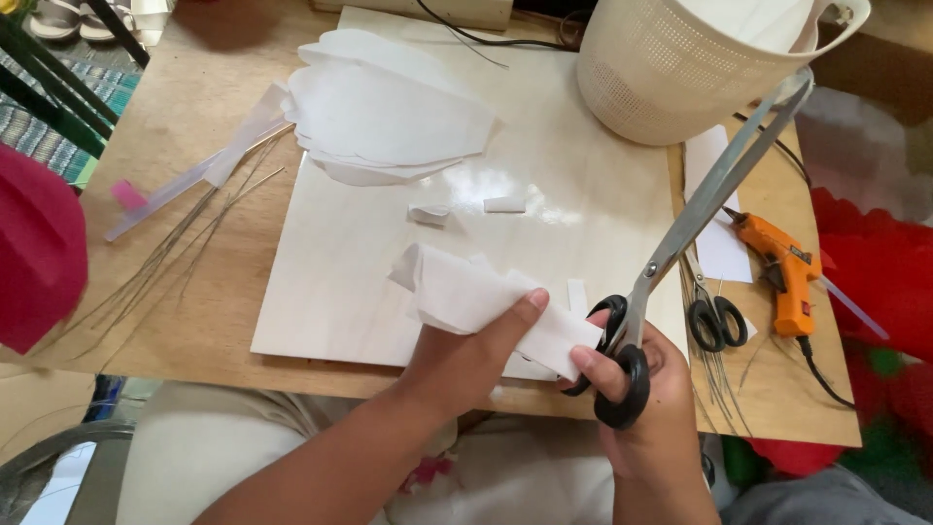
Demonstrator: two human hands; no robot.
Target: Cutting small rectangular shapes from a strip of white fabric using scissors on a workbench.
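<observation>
Wooden table [194, 107] carries a pale board [389, 282], with a white basket [680, 78] at far right and a stack of white cut-outs [389, 117] far left of it. Near centre, the left hand [466, 360] clamps its grip on folded white paper [466, 292]. The right hand [646, 389] grips long scissors [700, 204], blades seemingly shut, pointing far right.
</observation>
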